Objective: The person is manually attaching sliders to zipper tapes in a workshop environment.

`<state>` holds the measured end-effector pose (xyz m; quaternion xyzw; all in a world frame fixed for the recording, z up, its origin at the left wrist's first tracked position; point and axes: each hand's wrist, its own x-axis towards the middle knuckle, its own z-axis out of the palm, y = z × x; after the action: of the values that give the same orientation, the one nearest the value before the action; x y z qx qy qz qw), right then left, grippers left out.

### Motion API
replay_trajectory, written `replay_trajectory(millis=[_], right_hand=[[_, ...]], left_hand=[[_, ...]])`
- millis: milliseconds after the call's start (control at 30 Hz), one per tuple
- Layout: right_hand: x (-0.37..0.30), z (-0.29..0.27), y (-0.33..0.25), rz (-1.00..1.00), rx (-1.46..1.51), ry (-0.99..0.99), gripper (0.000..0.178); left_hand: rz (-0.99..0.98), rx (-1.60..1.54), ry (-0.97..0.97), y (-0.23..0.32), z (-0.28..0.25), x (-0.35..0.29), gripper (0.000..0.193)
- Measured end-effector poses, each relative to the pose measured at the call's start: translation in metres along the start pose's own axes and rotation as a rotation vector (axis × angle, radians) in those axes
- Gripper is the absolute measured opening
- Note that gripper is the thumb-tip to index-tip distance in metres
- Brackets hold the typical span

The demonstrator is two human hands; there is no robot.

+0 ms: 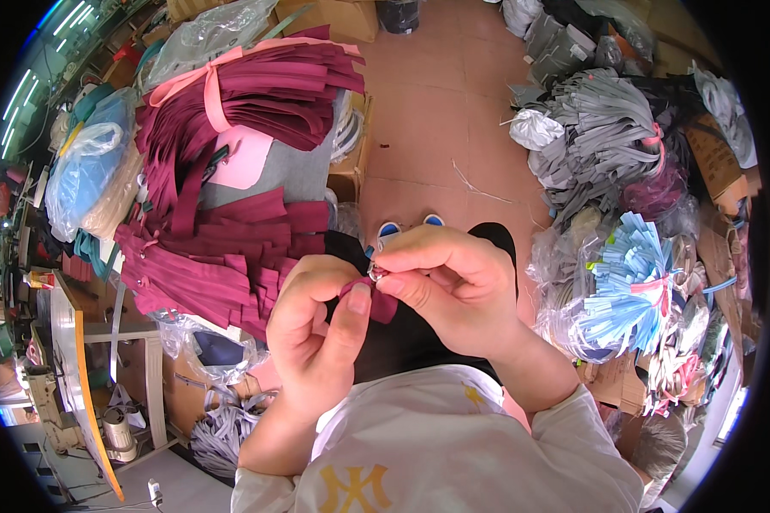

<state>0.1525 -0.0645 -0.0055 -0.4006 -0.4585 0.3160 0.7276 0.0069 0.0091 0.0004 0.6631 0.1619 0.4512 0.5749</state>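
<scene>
Both hands meet above my lap. My left hand (321, 321) is closed, thumb and finger pinching a maroon fabric strap (383, 308). Opposite it, my right hand (445, 286) pinches a small metal buckle (375, 272) at the strap's end. The buckle is partly hidden by fingertips, so its exact shape is hard to make out. To my left lies a spread row of maroon straps (222, 265), several with small metal bits at their ends. Behind them rests a thick maroon strap bundle (248, 90) tied with a pink ribbon (214, 90).
On the right sit a grey strap bundle (612, 124) and a light blue strap bundle (629, 286) among plastic bags. A wooden-edged table (81, 368) stands at left. Grey straps (227, 432) lie low beside me. Tiled floor (436, 111) runs between the piles.
</scene>
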Motion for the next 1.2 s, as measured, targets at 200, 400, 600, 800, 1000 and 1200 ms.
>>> replay_trajectory(millis=[200, 400, 600, 800, 1000, 1200], right_hand=[[0.002, 0.001, -0.001, -0.062, -0.124, -0.010, 0.017], [0.007, -0.006, -0.006, -0.122, -0.287, -0.140, 0.016], [0.007, -0.008, -0.002, -0.164, -0.303, -0.103, 0.016], [0.009, -0.009, 0.000, -0.230, -0.344, -0.152, 0.016], [-0.001, 0.008, -0.002, 0.030, 0.042, 0.106, 0.020], [0.003, -0.008, 0.002, -0.139, -0.158, -0.091, 0.024]], left_hand=[[0.015, 0.054, -0.025, 0.003, -0.003, 0.002, 0.012], [0.012, 0.124, -0.037, 0.008, -0.007, 0.004, 0.010], [-0.078, 0.004, 0.021, 0.007, -0.006, -0.003, 0.005], [-0.097, -0.030, 0.080, 0.000, -0.005, -0.010, 0.006], [-0.134, -0.114, 0.128, 0.001, 0.001, -0.011, 0.008], [-0.123, -0.153, 0.114, 0.000, -0.001, -0.013, 0.011]])
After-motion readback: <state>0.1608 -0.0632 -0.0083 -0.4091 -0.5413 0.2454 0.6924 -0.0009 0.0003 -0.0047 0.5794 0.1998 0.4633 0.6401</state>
